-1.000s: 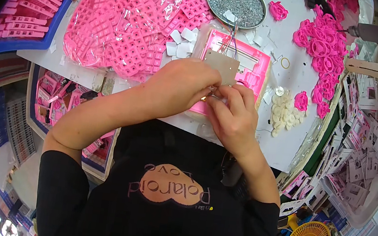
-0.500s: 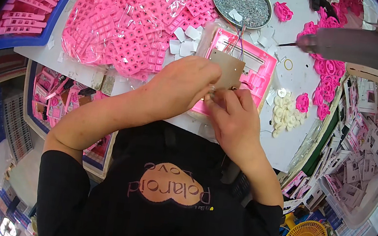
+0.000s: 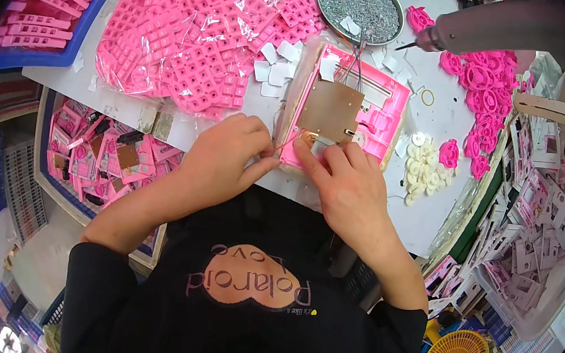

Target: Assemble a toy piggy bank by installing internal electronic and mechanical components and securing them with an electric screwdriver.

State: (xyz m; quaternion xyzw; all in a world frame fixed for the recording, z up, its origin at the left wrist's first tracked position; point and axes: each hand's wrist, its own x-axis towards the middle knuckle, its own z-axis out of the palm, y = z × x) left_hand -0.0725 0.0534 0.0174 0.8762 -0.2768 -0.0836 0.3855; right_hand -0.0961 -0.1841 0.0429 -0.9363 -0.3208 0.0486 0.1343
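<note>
A pink plastic housing [image 3: 384,111] lies open on the white table, with a brown circuit board [image 3: 329,110] resting in it and thin coloured wires running off its top. My left hand [image 3: 224,158] sits at the housing's near left corner and pinches a thin red wire [image 3: 285,144] between thumb and fingers. My right hand [image 3: 342,184] rests at the housing's near edge, with its fingertips on the board's lower rim where the wire ends.
A clear bag of pink keypad pieces [image 3: 188,28] lies at the left. A round metal dish of screws [image 3: 361,2] stands behind the housing. Pink rings [image 3: 481,78], white discs [image 3: 423,168] and a hanging screwdriver [image 3: 473,30] are at the right. Bins of parts flank the table.
The housing and board have moved left and settled flat on the table. My hands have parted, and the left now pulls the red wire away from the board.
</note>
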